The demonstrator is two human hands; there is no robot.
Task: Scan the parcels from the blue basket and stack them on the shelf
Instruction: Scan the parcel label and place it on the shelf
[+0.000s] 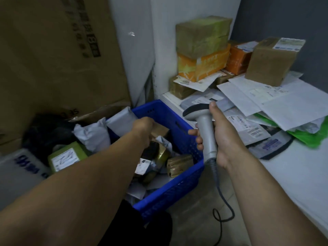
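Note:
The blue basket [177,189] stands on the floor, filled with several parcels: grey bags [94,134], gold-taped packets [179,164] and a small brown box [160,131]. My left hand [143,129] reaches down into the basket, its fingers curled at the brown box's left edge, their tips hidden. My right hand [220,139] grips the handle of a grey barcode scanner [201,118], held upright between the basket and the white shelf [292,171]. On the shelf lie white envelopes [269,98], grey mailers [255,134] and stacked boxes [202,38].
A tall cardboard carton [53,50] stands at the left behind a black bag [44,128], a green-taped labelled box [65,157] and a white bag with blue print [23,167]. The scanner's cable [224,203] hangs down to the floor. A green bag [312,136] lies on the shelf.

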